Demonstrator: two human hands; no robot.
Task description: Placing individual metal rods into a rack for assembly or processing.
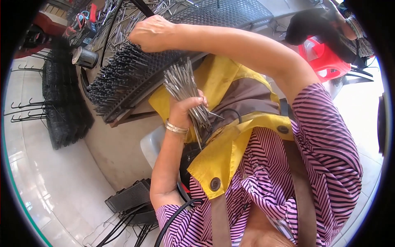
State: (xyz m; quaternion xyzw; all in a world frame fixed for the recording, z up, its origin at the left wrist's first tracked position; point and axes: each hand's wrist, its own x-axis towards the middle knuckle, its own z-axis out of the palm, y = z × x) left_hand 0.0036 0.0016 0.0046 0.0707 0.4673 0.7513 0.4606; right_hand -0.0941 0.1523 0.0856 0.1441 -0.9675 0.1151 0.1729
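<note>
My left hand is closed around a thick bundle of thin metal rods, held upright in front of my apron. One or two rods stick out sideways from the bundle. My right arm reaches across to the left, and my right hand is closed over a black perforated rack. Its fingertips point down and away, so whatever they hold is hidden. Just below that hand, many dark pins stand packed in the rack's holes.
Loose metal rods lie scattered behind the rack, near a metal can. Black mesh pieces with hooks hang at the left. Dark mesh trays sit at lower left. Another person's arm and a red stool are at upper right.
</note>
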